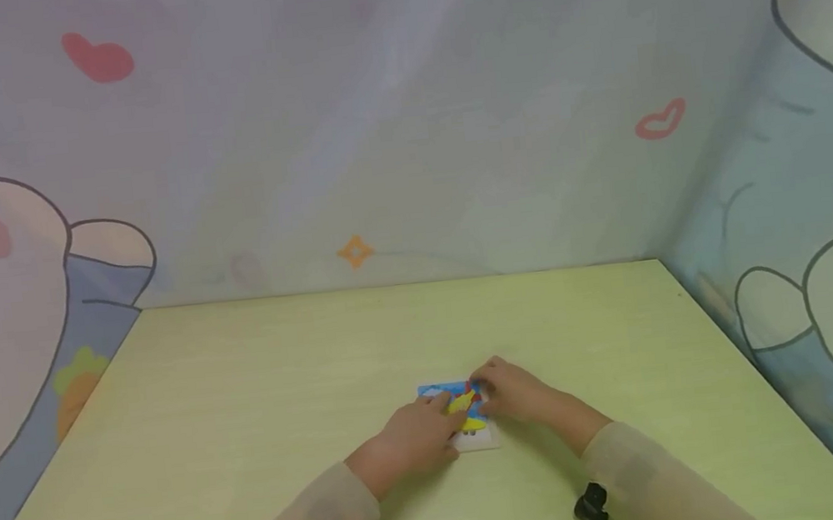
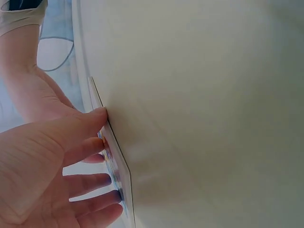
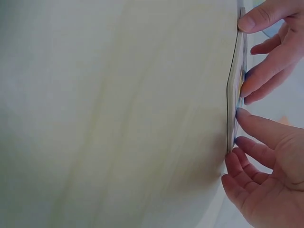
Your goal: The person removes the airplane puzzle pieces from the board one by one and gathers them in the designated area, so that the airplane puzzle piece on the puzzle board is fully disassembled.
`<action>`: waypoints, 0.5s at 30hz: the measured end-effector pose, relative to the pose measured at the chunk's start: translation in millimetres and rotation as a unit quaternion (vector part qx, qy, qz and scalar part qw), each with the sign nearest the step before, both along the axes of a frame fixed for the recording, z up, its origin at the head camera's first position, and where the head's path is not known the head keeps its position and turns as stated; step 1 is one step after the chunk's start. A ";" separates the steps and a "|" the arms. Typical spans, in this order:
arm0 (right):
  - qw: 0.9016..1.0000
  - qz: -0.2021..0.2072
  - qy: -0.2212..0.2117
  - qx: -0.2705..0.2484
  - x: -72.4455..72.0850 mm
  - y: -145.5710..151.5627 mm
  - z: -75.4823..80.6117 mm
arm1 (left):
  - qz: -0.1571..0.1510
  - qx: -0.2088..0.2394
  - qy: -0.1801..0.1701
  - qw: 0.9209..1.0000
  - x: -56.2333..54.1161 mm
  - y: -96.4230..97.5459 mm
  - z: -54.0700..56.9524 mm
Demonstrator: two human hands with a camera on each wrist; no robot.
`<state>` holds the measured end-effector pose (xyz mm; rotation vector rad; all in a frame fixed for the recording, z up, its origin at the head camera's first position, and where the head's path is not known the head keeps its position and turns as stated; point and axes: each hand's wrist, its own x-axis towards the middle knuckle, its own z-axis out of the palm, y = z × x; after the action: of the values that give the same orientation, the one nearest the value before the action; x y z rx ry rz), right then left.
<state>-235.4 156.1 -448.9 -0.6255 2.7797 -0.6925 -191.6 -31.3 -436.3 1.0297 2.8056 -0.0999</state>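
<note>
Your left hand [image 1: 418, 436] lies over the left part of a small flat picture board [image 1: 485, 440], its fingers fairly straight on the printed face and its thumb against the near edge; it steadies the board by touch and is not clenched round it. Your right hand [image 1: 515, 389] comes in from the right, with thumb and bent fingertips touching the board along its right side, close to the far right corner; you cannot tell from any view whether those fingertips pinch a piece of it or only press. The board rests on the pale yellow-green table [image 1: 263, 392], a little right of the middle and towards the near side, its face showing blue, red and a yellow shape [image 1: 474, 424], partly hidden by your fingers. Light sleeves [image 1: 663, 475] cover both your forearms, and a small black object [image 1: 592, 507] sits just beside the right cuff. Beyond the far edge of the table hangs a printed backdrop [image 1: 404, 127] with a solid red heart [image 1: 104, 61] at left and an orange star [image 1: 355, 251] lower down
</note>
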 end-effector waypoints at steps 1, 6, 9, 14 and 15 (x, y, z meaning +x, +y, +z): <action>1.000 -0.003 -0.003 -0.001 -0.1 0.0 0.0 | 0.002 0.002 -0.002 1.000 0.0 0.0 -0.1; 1.000 -0.015 -0.003 0.003 -0.2 0.0 1.8 | 0.002 0.007 -0.004 1.000 -1.6 0.3 0.4; 1.000 -0.018 0.001 0.006 -0.7 0.7 1.6 | 0.001 0.006 -0.007 1.000 -1.7 0.6 1.6; 1.000 -0.020 0.003 0.006 -1.6 1.0 1.6 | 0.004 0.000 -0.008 1.000 -0.8 1.0 5.9; 1.000 -0.020 0.004 0.007 -1.8 0.8 1.8 | 0.004 -0.001 -0.007 1.000 -0.8 1.3 6.4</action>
<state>-237.3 156.9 -447.1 -0.5732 2.8085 -0.6791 -192.4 -29.9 -429.9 1.0143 2.7966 -0.0953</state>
